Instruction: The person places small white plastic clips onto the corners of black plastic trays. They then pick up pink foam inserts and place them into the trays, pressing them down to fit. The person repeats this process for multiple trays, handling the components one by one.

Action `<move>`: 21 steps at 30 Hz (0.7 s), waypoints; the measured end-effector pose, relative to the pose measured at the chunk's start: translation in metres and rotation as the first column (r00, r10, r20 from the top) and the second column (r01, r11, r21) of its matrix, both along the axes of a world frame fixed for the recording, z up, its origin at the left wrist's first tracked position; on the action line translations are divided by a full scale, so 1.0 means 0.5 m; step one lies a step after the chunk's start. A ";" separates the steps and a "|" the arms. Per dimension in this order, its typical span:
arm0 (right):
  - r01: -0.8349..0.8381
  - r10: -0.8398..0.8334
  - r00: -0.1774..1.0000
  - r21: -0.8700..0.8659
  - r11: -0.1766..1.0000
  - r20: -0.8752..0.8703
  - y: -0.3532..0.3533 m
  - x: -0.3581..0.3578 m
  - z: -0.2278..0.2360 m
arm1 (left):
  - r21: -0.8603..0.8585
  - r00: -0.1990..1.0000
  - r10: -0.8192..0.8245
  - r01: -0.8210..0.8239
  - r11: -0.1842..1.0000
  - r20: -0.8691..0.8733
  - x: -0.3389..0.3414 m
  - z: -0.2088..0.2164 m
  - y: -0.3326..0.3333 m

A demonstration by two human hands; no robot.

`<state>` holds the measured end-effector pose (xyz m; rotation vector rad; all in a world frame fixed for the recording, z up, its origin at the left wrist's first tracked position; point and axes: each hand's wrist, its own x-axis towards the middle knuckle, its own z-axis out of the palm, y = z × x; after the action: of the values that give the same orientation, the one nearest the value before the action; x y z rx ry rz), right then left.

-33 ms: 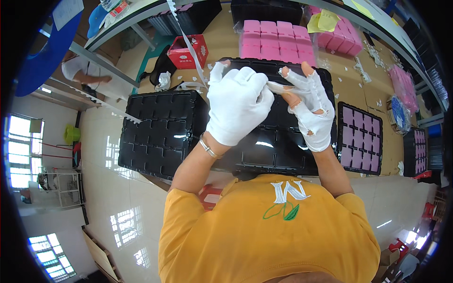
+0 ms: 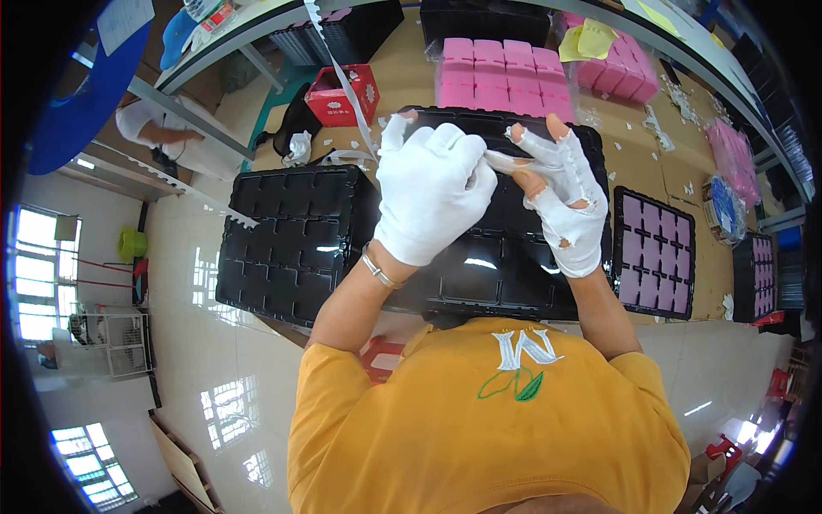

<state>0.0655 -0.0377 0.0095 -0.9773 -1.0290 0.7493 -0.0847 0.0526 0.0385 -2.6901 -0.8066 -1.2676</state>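
My left hand (image 2: 435,193), in a white glove, is closed with its knuckles up. Its thumb and fingers pinch a finger of the torn white glove on my right hand (image 2: 572,193). That glove finger is drawn out between the two hands. The other fingers of my right hand are spread, with bare fingertips and holes showing in the cloth. Both hands are above a glossy black plastic tray (image 2: 467,270) with moulded compartments. Left of it is a stack of similar black trays (image 2: 287,244).
On the right lies a black tray with pink pieces (image 2: 655,253). Pink foam blocks (image 2: 505,81) stand at the back, near a red box (image 2: 342,96). White scraps (image 2: 658,128) litter the cardboard-covered table. A metal shelf frame (image 2: 248,44) crosses above. Another person (image 2: 167,141) is at far left.
My hands keep the same pose. At the far left the other person's arm and body have shifted slightly.
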 end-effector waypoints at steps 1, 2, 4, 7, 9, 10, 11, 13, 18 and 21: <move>0.030 -0.030 1.000 -0.030 0.999 -0.007 0.001 -0.004 0.007 | -0.016 0.999 -0.013 0.013 1.000 -0.038 -0.005 0.003 -0.001; 0.014 -0.016 0.998 -0.024 1.000 -0.055 0.004 0.001 0.009 | -0.143 0.995 -0.061 0.071 0.987 0.072 -0.007 -0.004 0.003; -0.014 0.012 0.989 -0.013 1.000 -0.147 0.015 0.022 0.011 | -0.364 0.946 -0.114 0.226 0.903 0.304 -0.010 -0.025 0.012; -0.046 0.046 0.969 0.005 0.999 -0.242 0.028 0.043 0.005 | -0.289 0.937 -0.185 0.272 0.918 0.295 -0.020 -0.007 0.009; -0.090 0.090 0.947 0.013 0.996 -0.307 0.030 0.047 -0.005 | -0.154 0.953 -0.229 0.261 0.953 0.197 -0.018 0.001 0.004; -0.095 0.093 0.941 0.011 0.995 -0.325 0.030 0.047 -0.006 | -0.152 0.956 -0.227 0.256 0.955 0.185 -0.013 0.001 0.002; -0.100 0.097 0.934 0.009 0.995 -0.343 0.029 0.047 -0.007 | -0.149 0.959 -0.224 0.250 0.957 0.172 -0.008 0.000 0.001; -0.099 0.094 0.928 0.005 0.995 -0.361 0.029 0.046 -0.007 | -0.128 0.963 -0.215 0.237 0.963 0.162 0.001 0.003 -0.006; -0.104 0.096 0.941 -0.006 0.995 -0.326 0.024 0.043 -0.007 | -0.028 0.979 -0.190 0.193 0.981 0.079 0.014 -0.004 -0.011; -0.125 0.100 0.939 -0.056 0.991 -0.330 0.030 0.044 -0.019 | 0.005 0.990 -0.144 0.144 0.990 -0.017 0.015 -0.006 -0.003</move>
<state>0.0876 -0.0227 0.0000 -0.8287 -0.7739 1.0154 -0.0771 0.0511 0.0355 -2.7943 -0.6157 -1.2710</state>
